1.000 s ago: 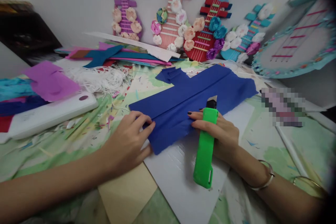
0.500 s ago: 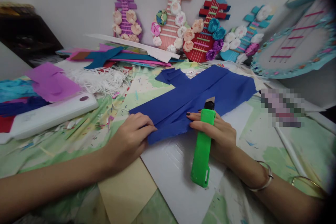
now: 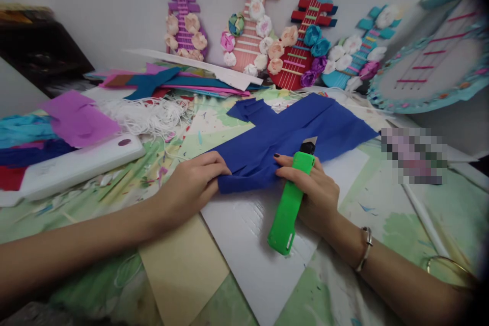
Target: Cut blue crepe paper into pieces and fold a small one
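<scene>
the wide, deep-blue sheet of thin, crepe-like material (image 3: 290,127) lies slantwise between and beyond the two hands, its near edge rumpled and turned up, part of it over the glossy white flat board (image 3: 248,234) that reaches back toward the wearer below the hands. it looks very light and soft, likely to crease at a touch and perhaps to tear if pulled hard; its limp middle would give little support, so the edges and folded layers seem the best places to take hold, with a loose fingertip pinch.

the left hand (image 3: 198,175) does just that: fingers curled, nearly closed, thumb and fingertips pinched on the sheet's near left corner. the right hand (image 3: 317,188) is closed around the bright green plastic box cutter (image 3: 286,209), its short steel blade (image 3: 310,140) pointing away over the blue. one right fingertip meets the sheet's near edge; whether the hidden fingers grip it too, i cannot tell. the cutter looks stiff and light, best held by its body, well behind the blade.

under the left forearm is a plain beige flat sheet (image 3: 183,265); beyond the left hand, a tangled heap of white string (image 3: 148,114); ahead of both hands, a small folded dark-blue piece (image 3: 250,111).
</scene>
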